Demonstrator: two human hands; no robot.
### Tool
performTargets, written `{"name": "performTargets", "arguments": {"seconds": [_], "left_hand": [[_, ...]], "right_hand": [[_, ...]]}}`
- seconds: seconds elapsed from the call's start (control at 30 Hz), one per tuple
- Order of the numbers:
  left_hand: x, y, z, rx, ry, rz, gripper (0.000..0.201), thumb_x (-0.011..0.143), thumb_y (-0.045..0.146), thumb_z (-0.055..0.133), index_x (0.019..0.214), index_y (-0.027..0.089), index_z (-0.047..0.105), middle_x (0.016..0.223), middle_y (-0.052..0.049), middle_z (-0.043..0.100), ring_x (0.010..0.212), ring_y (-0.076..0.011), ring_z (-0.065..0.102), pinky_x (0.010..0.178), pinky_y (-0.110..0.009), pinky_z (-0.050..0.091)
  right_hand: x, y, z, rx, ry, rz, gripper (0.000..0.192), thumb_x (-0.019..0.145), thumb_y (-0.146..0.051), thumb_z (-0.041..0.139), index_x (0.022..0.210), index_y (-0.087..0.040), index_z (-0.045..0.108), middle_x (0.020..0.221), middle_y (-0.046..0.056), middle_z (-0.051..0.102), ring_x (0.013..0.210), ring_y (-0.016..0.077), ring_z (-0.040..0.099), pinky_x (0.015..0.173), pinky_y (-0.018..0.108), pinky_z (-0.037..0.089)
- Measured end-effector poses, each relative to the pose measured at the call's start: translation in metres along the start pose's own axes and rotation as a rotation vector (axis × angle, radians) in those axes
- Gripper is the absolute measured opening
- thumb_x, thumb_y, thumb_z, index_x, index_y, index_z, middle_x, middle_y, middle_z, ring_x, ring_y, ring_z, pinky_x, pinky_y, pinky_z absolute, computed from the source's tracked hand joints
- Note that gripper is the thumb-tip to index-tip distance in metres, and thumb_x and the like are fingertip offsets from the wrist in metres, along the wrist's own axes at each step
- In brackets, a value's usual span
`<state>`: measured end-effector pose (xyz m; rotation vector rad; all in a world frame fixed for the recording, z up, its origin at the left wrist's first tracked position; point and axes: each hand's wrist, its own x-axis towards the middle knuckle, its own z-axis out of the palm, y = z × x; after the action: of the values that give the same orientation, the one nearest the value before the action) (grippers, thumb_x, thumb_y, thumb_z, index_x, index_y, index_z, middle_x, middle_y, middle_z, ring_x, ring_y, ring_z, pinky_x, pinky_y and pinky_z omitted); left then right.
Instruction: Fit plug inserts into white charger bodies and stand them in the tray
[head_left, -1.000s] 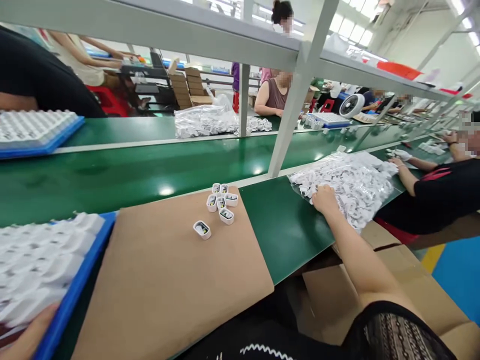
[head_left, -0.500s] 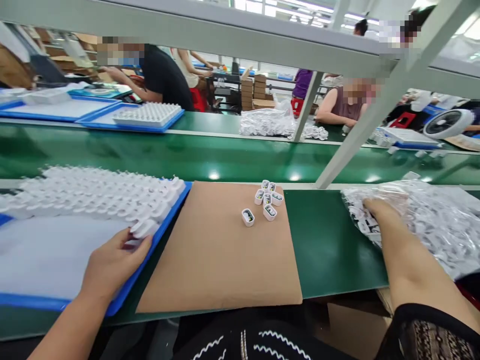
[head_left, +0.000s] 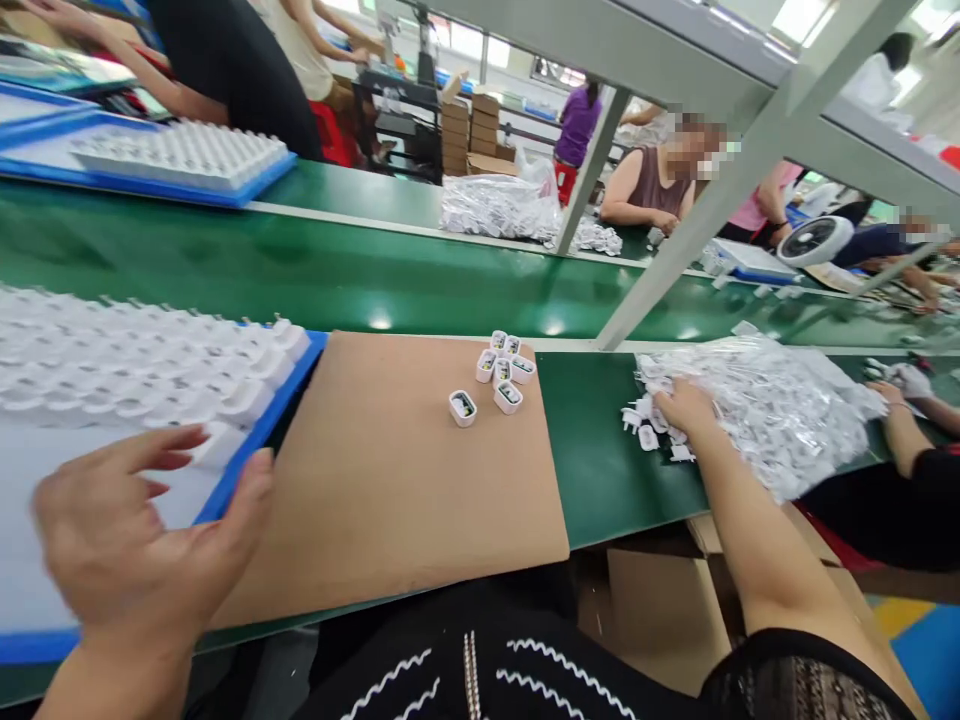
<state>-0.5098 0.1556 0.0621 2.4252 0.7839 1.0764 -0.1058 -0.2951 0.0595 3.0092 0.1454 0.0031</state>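
Observation:
My left hand is raised over the blue-rimmed tray, its fingers spread and nothing between them. Rows of small white plastic housings stand packed on the far part of that tray. At the right, my right hand reaches into loose white plug parts at the mouth of a clear plastic bag. Its fingertips are hidden among the parts, so a grip cannot be made out. Between the hands, several white housings with small circuit boards inside sit on a cardboard sheet; one housing stands apart.
A green conveyor belt runs behind a pale ledge. A slanted metal post rises behind the bench. Across the belt are another tray of white parts and a bagged pile. A neighbour's arm reaches in at right.
My left hand has come off the housing at the tray's edge and opened, moving nearer to me. My right hand stays at the white parts. The whole view has swung to the right.

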Motion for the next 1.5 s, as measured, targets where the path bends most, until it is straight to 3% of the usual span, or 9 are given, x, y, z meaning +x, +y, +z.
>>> {"name": "performTargets", "arguments": {"seconds": [0.2,0.4,0.5,0.67,0.83,0.93,1.0,1.2,1.5], "left_hand": [[0.002,0.068,0.055,-0.223,-0.343,0.235,0.04,0.094,0.044,0.064,0.128,0.024,0.059,0.114,-0.008,0.067,0.101,-0.0264,0.065,0.091,-0.042,0.056],[0.01,0.061,0.106,-0.189,-0.625,0.163,0.082,0.084,0.045,0.074,0.155,0.02,0.041,0.156,-0.016,0.047,0.146,-0.0377,0.042,0.118,-0.054,0.042],[0.014,0.06,0.129,-0.183,-0.694,0.089,0.095,0.08,0.041,0.079,0.16,0.018,0.031,0.164,-0.019,0.035,0.155,-0.0407,0.028,0.123,-0.057,0.034],[0.018,0.074,0.156,-0.314,-0.64,0.031,0.063,0.08,0.036,0.081,0.135,0.016,0.057,0.141,-0.017,0.059,0.134,-0.0352,0.053,0.117,-0.052,0.043],[0.016,0.067,0.145,-0.523,-0.762,0.089,0.048,0.082,0.024,0.072,0.13,0.018,0.063,0.123,-0.012,0.069,0.114,-0.0291,0.065,0.103,-0.045,0.053],[0.006,0.059,0.13,-0.657,-0.935,0.147,0.071,0.078,0.02,0.071,0.147,0.021,0.054,0.135,-0.012,0.065,0.116,-0.0276,0.065,0.099,-0.039,0.056],[-0.003,0.057,0.124,-0.666,-0.893,0.11,0.081,0.073,0.026,0.08,0.149,0.021,0.051,0.144,-0.014,0.058,0.125,-0.0302,0.06,0.101,-0.041,0.055],[-0.015,0.057,0.125,-0.7,-0.748,0.047,0.024,0.083,0.036,0.08,0.098,0.02,0.07,0.1,-0.006,0.069,0.099,-0.0245,0.064,0.092,-0.04,0.054],[-0.011,0.048,0.128,-0.791,-0.782,0.085,0.02,0.083,0.027,0.08,0.1,0.019,0.074,0.098,-0.005,0.073,0.096,-0.0232,0.065,0.091,-0.037,0.051]], "right_hand": [[-0.035,-0.021,-0.001,0.037,-0.005,-0.184,0.062,0.096,-0.036,0.045,0.155,-0.016,0.046,0.152,0.016,0.053,0.132,0.0347,0.051,0.113,0.044,0.036],[-0.08,-0.043,-0.014,0.114,0.17,-0.398,0.046,0.092,-0.017,0.047,0.133,-0.02,0.069,0.121,0.011,0.07,0.117,0.0313,0.056,0.102,0.039,0.043],[-0.088,-0.066,-0.006,0.137,0.081,-0.503,0.034,0.092,-0.02,0.054,0.119,-0.021,0.074,0.113,0.01,0.068,0.106,0.028,0.061,0.089,0.035,0.048],[-0.071,-0.091,0.003,0.233,-0.004,-0.42,0.034,0.085,-0.023,0.067,0.117,-0.015,0.075,0.107,0.012,0.064,0.097,0.0277,0.064,0.09,0.038,0.051],[-0.094,-0.108,-0.013,0.751,0.082,-0.569,0.027,0.089,-0.032,0.067,0.11,-0.021,0.079,0.111,0.011,0.067,0.109,0.0281,0.064,0.1,0.043,0.051],[-0.13,-0.134,-0.021,1.146,-0.095,-0.57,0.031,0.081,-0.045,0.081,0.108,-0.029,0.081,0.104,0.005,0.074,0.099,0.025,0.067,0.097,0.045,0.053],[-0.148,-0.155,-0.021,1.345,-0.236,-0.501,0.034,0.076,-0.047,0.086,0.104,-0.028,0.081,0.099,0.004,0.077,0.091,0.0234,0.068,0.09,0.044,0.055],[-0.163,-0.198,-0.012,1.491,-0.483,-0.438,0.042,0.07,-0.051,0.089,0.101,-0.025,0.081,0.093,0.006,0.078,0.081,0.0217,0.067,0.078,0.04,0.058],[-0.183,-0.219,-0.031,0.817,0.125,-0.908,0.029,0.094,-0.022,0.063,0.117,-0.031,0.077,0.101,0.005,0.075,0.091,0.023,0.07,0.083,0.038,0.058]]}}
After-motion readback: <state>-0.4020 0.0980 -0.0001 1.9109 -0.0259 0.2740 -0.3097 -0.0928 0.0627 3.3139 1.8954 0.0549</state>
